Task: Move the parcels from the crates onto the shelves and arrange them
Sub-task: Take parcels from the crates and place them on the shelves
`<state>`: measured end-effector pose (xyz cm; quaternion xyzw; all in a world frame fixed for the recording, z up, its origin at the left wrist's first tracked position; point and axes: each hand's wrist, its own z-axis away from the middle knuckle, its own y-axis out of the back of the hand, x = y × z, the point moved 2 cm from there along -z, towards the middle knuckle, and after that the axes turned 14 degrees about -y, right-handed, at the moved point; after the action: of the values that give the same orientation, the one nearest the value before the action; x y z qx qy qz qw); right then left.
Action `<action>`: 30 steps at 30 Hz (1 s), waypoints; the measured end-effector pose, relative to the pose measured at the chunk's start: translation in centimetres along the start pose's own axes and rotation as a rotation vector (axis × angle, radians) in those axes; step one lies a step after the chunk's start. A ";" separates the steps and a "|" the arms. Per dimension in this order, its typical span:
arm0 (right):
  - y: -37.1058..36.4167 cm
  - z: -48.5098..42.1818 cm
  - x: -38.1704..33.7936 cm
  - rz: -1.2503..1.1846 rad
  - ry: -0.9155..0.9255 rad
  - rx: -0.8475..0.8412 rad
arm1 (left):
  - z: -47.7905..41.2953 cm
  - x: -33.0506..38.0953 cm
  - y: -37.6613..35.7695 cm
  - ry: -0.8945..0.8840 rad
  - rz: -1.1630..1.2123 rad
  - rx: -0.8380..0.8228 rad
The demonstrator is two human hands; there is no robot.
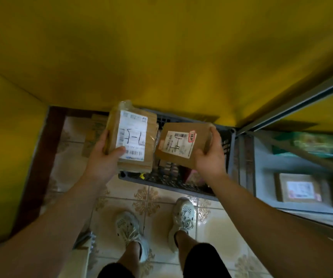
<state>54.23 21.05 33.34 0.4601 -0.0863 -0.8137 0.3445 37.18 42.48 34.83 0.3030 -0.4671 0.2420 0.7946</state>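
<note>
1. The flat parcel (183, 145) is held by one edge only. A quick swing toward the shelves (282, 165) could tip it out of the grip and drop it back into the crate (157, 180).
2. The taped parcel (133, 137) looks thicker and slick with tape, so it could slide through a one-handed hold.
3. The shelf frame stands near the right arm, and a hurried turn could knock the flat parcel against it.
4. Left hand (101, 157): clamped on the taped parcel's left edge, thumb pressed across the label, fingers wrapped behind.
5. Right hand (209, 155): curled round the flat parcel's right edge.
6. Both parcels hang just beside each other above the crate, labels up, not yet shelved.
</note>
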 end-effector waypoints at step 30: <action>32.2 45.4 -18.1 -0.240 0.501 0.131 | 37.1 29.2 10.1 -0.699 0.135 -0.103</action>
<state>39.15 0.57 86.03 0.6750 0.0044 -0.7023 0.2259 21.34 26.29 77.44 0.2956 -0.7410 0.1519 0.5834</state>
